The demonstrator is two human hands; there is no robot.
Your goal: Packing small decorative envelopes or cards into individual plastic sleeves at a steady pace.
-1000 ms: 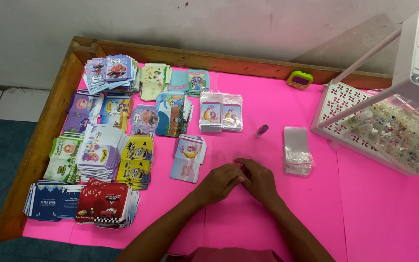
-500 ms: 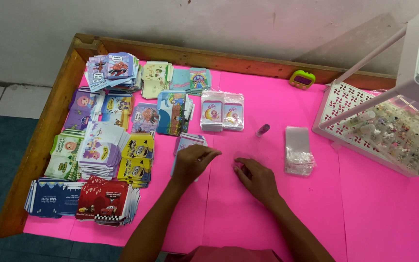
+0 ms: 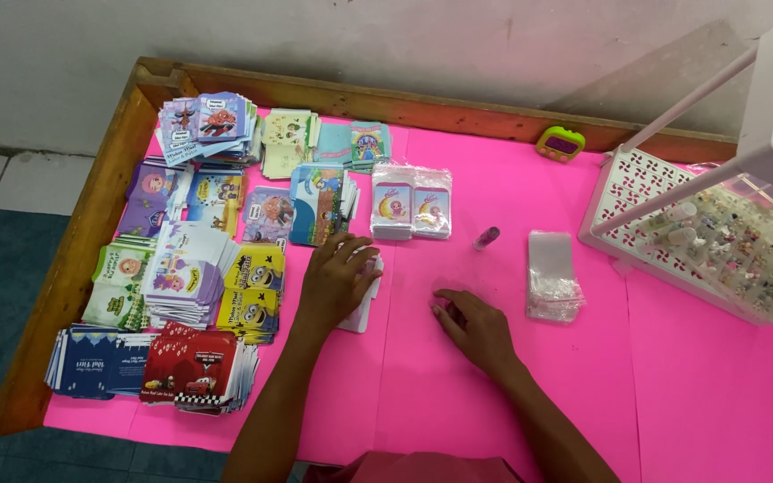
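Note:
My left hand (image 3: 337, 279) lies flat, fingers spread, on a small stack of printed cards (image 3: 365, 304) in the middle of the pink table (image 3: 458, 402), and covers most of that stack. My right hand (image 3: 473, 326) rests on the pink surface to the right, fingers curled, with something small and pale at its fingertips that I cannot make out. A small purple-capped vial (image 3: 486, 238) lies just beyond it. A pile of clear plastic sleeves (image 3: 552, 286) sits to the right of my right hand.
Several stacks of colourful printed cards (image 3: 185, 273) fill the left side, up to the wooden rim (image 3: 91, 233). Two sleeved packs (image 3: 411, 213) lie at centre back. A white lattice rack (image 3: 717, 233) with small items stands at right. A green-and-purple toy (image 3: 560, 143) lies by the back rim.
My hands were together at the table's middle. The left hand has moved up and left onto the small card stack; the right hand has stayed near the middle, drifting slightly right.

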